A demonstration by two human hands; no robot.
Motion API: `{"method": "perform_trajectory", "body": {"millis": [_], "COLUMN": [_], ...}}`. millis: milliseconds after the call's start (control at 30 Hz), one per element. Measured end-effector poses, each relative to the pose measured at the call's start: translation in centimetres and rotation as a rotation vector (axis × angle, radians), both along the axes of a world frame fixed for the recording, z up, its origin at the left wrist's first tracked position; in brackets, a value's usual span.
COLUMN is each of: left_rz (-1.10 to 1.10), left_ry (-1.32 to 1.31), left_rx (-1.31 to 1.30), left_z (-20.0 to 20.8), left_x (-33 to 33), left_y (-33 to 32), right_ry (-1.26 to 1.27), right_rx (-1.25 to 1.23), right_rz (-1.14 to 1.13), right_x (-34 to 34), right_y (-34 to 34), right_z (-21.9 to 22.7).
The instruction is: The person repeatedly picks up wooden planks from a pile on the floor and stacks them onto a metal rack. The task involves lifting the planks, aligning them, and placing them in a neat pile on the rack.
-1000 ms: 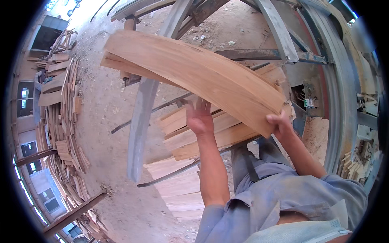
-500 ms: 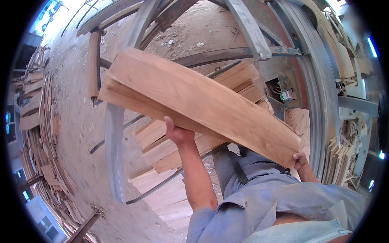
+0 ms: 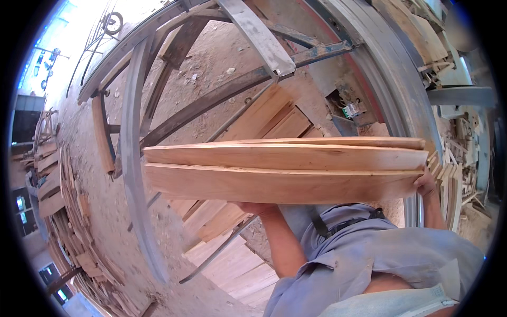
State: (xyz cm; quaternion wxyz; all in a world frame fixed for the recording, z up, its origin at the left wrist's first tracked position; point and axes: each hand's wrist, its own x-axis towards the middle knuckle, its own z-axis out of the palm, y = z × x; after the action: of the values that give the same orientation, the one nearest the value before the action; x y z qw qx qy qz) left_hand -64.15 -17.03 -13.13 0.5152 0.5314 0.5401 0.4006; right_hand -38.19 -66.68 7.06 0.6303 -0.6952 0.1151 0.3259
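Observation:
A stack of light-brown wooden boards (image 3: 280, 184) lies nearly level across my front, lifted off the ground, its layered long faces toward me. My left hand (image 3: 257, 207) supports it from beneath, left of the middle; most of its fingers are hidden by the boards. At the right end, my right hand (image 3: 425, 184) grips the corner, fingers curled round it. Below and beyond the held boards, more planks (image 3: 259, 119) rest on metal bars, and pale planks (image 3: 232, 269) lie lower down.
A metal frame with a grey upright (image 3: 136, 174) and a crossing beam (image 3: 211, 103) surrounds the planks. Long metal rails (image 3: 391, 68) curve along the right. Stacked wood scraps (image 3: 79, 232) line the left, and upright slats (image 3: 449, 193) stand at the right.
The boards have turned from a slope down to the right to nearly level and tipped, so their layered faces show. Both hands keep hold. The view has shifted.

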Motion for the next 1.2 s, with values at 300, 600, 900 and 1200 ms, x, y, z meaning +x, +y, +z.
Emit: {"method": "perform_trajectory", "body": {"millis": [300, 600, 900, 1200], "left_rz": [0.619, 0.794, 0.723, -0.687], "left_ry": [-1.001, -0.893, 0.208, 1.042], "left_rx": [-0.888, -0.702, -0.686, 0.444], "left_z": [-0.7, -7.7, -10.7, -11.7], "left_x": [1.7, -5.0, -12.1, -4.0], "left_y": [-3.5, 2.6, 14.0, 28.4], "right_ry": [0.042, 0.178, 0.328, 0.008], "right_rx": [0.030, 0.040, 0.083, -0.266], "right_rz": [0.205, 0.447, 0.484, 0.669], "right_x": [8.2, 10.2, 13.9, 16.8], "right_y": [9.7, 25.9, 37.9, 46.7], "right_z": [-0.6, -9.3, -20.1, -23.5]}}
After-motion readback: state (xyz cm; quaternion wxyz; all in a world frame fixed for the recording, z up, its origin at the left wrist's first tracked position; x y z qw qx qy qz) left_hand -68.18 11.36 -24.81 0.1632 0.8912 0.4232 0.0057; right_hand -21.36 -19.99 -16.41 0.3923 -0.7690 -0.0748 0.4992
